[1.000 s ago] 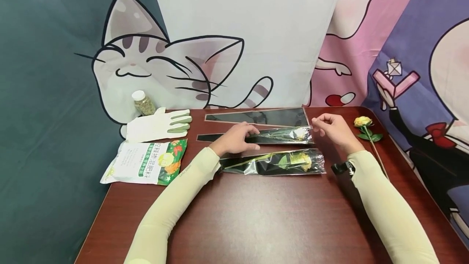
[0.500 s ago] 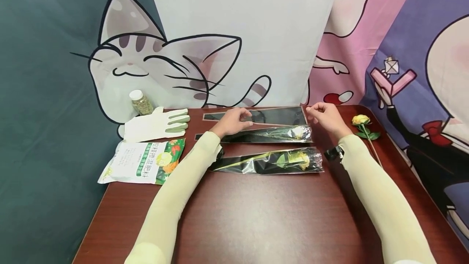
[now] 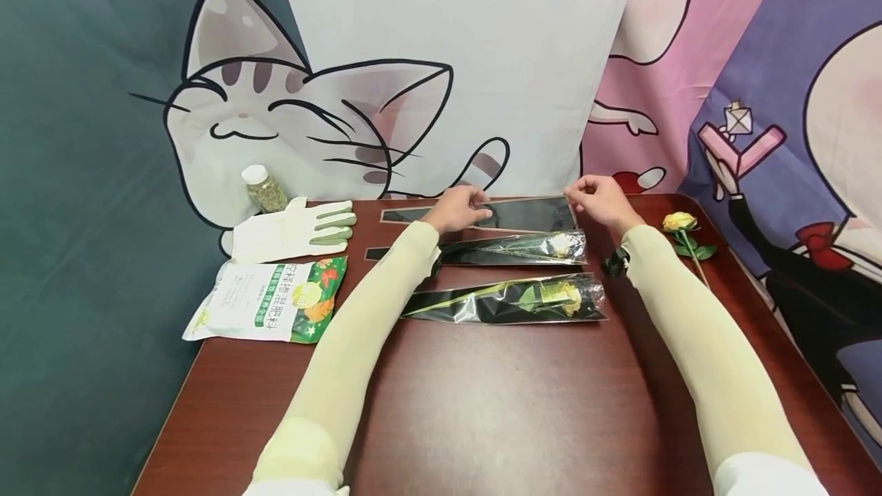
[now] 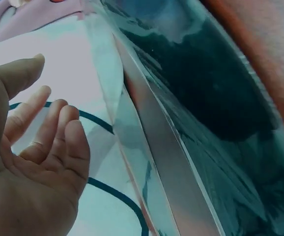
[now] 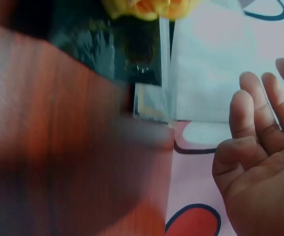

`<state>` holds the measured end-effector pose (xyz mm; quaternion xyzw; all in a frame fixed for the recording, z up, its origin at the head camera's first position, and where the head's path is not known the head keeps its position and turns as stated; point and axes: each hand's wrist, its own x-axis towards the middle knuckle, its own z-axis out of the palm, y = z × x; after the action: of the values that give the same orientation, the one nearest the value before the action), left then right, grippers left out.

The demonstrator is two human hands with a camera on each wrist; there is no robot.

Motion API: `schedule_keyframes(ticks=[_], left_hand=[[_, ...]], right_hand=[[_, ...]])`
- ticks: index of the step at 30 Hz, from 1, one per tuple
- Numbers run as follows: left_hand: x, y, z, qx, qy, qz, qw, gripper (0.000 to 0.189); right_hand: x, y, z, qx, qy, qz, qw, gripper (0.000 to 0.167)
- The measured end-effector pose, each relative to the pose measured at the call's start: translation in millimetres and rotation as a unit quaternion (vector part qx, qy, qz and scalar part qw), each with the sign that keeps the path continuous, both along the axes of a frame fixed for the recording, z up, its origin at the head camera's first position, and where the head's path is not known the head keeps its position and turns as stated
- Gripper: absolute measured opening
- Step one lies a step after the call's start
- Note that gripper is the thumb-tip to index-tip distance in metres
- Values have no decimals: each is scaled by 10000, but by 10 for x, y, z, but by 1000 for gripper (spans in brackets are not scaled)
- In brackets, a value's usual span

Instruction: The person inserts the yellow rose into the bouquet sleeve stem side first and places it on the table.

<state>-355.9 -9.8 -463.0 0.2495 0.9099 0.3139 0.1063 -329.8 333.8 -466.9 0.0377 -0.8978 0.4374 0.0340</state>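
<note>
A flat dark flower sleeve [image 3: 534, 214] with a pale edge lies at the back of the table. My left hand [image 3: 458, 209] hovers over its narrower part; the left wrist view shows the fingers [image 4: 75, 140] loosely bent, thumb apart, nothing between them. At the wide end's corner are the fingertips of my right hand [image 3: 602, 201]; its relaxed fingers [image 5: 241, 115] hold nothing in the right wrist view. In front lie a clear-fronted sleeve with a pale rose [image 3: 561, 245] and another sleeve [image 3: 482, 306] with a yellow rose [image 3: 568, 297]. Both are flat on the table.
A loose yellow rose [image 3: 678, 222] with stem and leaves lies at the right edge. On the left are a printed fertilizer bag [image 3: 269, 301], white-green gloves [image 3: 276, 236] and a white-capped jar [image 3: 265, 190]. A cartoon-print cloth [image 3: 386, 14] hangs behind the table [image 3: 510, 404].
Both hands have moved back, away from the wrapped roses to the rear sleeve. The left hand has also shifted slightly right over the last half second. The sleeves and roses stay in place.
</note>
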Motion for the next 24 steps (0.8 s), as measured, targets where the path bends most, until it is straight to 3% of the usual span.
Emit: schedule_keyframes(ticks=[7,17,24], left_hand=[[-126,238,-42,-186,27,195,9996,36],[-254,537,-119,-583,-98,-163,9981,41],[-254,632,-142,-874,-130,-470,9950,54]], right_hand=[[-197,-3,-53,309,-160,48,9994,35],[-356,-1,-195,1163,-579,416,9907,42],[-417,57,-190,1432,-674,479,9862,41]])
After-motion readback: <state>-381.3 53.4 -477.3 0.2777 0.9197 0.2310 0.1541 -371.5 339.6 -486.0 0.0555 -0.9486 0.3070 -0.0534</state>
